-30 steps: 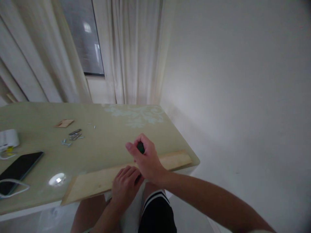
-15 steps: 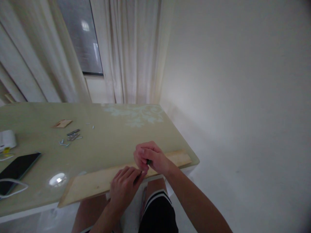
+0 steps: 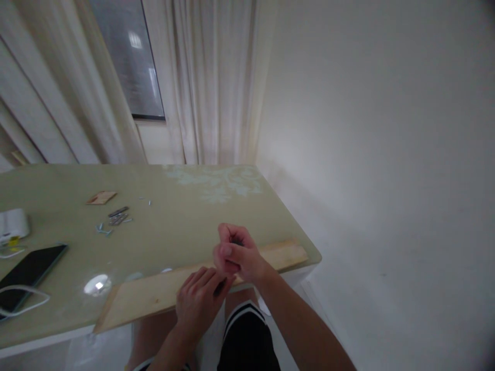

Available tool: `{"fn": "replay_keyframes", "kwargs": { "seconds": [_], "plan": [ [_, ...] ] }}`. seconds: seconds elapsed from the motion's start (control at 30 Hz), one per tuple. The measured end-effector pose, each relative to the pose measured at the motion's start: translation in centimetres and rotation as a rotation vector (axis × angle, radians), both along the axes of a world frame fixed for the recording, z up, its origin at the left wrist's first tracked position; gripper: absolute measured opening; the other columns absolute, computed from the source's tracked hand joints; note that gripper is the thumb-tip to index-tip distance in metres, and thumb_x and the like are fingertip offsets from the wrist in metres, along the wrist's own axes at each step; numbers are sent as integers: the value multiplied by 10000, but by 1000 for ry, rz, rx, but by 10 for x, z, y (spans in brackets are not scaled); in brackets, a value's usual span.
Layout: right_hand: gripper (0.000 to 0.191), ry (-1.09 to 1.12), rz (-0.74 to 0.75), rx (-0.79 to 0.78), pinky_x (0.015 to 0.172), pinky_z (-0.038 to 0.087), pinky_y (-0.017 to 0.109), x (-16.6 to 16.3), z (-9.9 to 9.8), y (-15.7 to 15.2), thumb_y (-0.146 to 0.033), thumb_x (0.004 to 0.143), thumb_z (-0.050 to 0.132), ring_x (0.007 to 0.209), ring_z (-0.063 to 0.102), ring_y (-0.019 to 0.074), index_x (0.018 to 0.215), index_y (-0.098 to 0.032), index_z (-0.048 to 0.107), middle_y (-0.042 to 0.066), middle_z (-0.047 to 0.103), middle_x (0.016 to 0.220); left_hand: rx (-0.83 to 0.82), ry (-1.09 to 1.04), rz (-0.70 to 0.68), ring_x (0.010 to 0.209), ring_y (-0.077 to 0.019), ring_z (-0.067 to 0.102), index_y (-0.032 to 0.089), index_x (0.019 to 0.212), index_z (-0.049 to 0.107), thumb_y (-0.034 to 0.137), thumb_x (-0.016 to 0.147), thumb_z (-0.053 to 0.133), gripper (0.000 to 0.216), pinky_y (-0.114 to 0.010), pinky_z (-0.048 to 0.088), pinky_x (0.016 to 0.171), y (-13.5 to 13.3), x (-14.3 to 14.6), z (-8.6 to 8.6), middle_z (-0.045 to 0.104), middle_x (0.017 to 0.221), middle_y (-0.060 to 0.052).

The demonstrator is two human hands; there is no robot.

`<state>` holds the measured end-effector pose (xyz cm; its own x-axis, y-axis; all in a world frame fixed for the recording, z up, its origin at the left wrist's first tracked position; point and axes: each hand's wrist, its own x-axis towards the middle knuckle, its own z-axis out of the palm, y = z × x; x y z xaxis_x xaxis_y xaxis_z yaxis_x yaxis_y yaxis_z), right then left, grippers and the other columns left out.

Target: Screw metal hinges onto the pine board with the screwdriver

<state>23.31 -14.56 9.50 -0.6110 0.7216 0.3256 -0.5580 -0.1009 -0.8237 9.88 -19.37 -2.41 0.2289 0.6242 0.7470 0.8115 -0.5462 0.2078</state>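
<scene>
I see my right hand (image 3: 236, 255) wrapped around a mostly hidden dark handle (image 3: 236, 240); my left hand (image 3: 198, 296) rests on a wooden board (image 3: 137, 299), whether gripping I cannot tell.

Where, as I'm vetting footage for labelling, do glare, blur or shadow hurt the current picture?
Head view: glare whitens a spot of tabletop near the left end of the wooden board; head view: small metal pieces look soft, fine detail lost; head view: the hollow of the right grip is too dark to read.

Green table (image 3: 170, 232): wooden board (image 3: 143, 296) along near edge; phone (image 3: 33, 269); screws (image 3: 102, 231); metal parts (image 3: 118, 212), perhaps hinges; small wood piece (image 3: 101, 198).
</scene>
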Motion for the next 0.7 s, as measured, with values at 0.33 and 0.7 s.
{"fn": "replay_keyframes", "kwargs": {
  "seconds": [0.33,0.7],
  "plan": [
    [360,-78,-444,18,459,446,213,-10,-4,-7,-485,765,889,521,555,103,843,-177,720,-13,647,657,-76,18,-92,862,-219,692,239,928,709,391,1022,623,198,-353,488,809,-4,-10,-2,760,889,-27],
    [421,-72,-471,163,488,285,235,-16,-1,-25,-483,1019,621,495,360,74,721,-201,526,-60,462,585,-104,43,-195,883,-248,699,241,1009,737,357,1040,579,199,-396,546,823,-3,-22,2,765,903,-49]
  ]
}}
